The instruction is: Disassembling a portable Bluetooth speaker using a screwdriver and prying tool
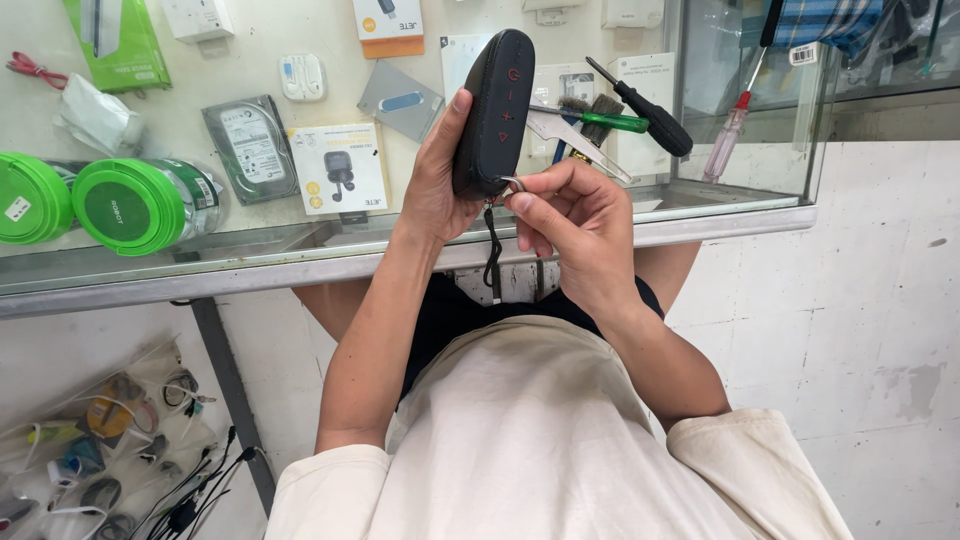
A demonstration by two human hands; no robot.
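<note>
The black speaker [494, 110] is an oblong pill shape with a fabric-textured skin and a row of small red control marks down its face. It stands nearly upright over the near edge of the glass counter [250, 255], its top tilted slightly toward one o'clock. A black strap [492, 250] hangs from its lower end, toward six o'clock.

The left hand [440, 180] is wrapped around the speaker from nine o'clock, thumb up along its side, fingers behind it. The right hand [575, 225] sits at four o'clock of the speaker, thumb and forefinger pinched together on a small metal ring [513, 184] at the speaker's base.

At two o'clock a green-handled screwdriver [600, 121], a black-handled screwdriver [645, 115] and a red-tipped screwdriver [733, 130] lie on the glass, close behind the hands. Two green round containers [120, 205] sit well apart at nine o'clock. Below the counter's edge, at four o'clock, bare pale floor [860, 330] leaves room.
</note>
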